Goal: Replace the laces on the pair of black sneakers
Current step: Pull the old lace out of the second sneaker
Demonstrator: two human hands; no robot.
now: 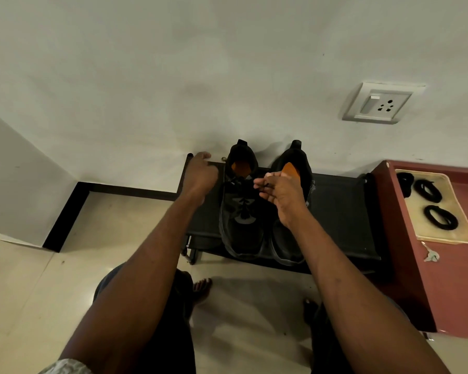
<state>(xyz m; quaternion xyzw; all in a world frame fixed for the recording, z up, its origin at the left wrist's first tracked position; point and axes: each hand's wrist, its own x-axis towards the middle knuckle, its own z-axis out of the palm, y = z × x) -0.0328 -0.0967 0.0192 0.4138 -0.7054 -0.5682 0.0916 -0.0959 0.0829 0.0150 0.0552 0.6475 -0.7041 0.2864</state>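
Two black sneakers with orange insoles stand side by side on a low black rack (341,211), heels toward the wall. The left sneaker (241,211) still has its black lace (243,184) threaded. My right hand (281,193) hovers over the gap between the shoes and pinches a lace end of the left sneaker; it covers much of the right sneaker (295,157). My left hand (200,174) is raised left of the left sneaker, fingers curled; a thin lace strand seems to run from it to the shoe. Coiled black laces (441,217) lie on a beige tray.
The beige tray (465,236) sits on a dark red cabinet (416,265) right of the rack, with keys (431,255) beside it. A wall socket (381,103) is above. My bare feet and knees are on the tiled floor in front of the rack.
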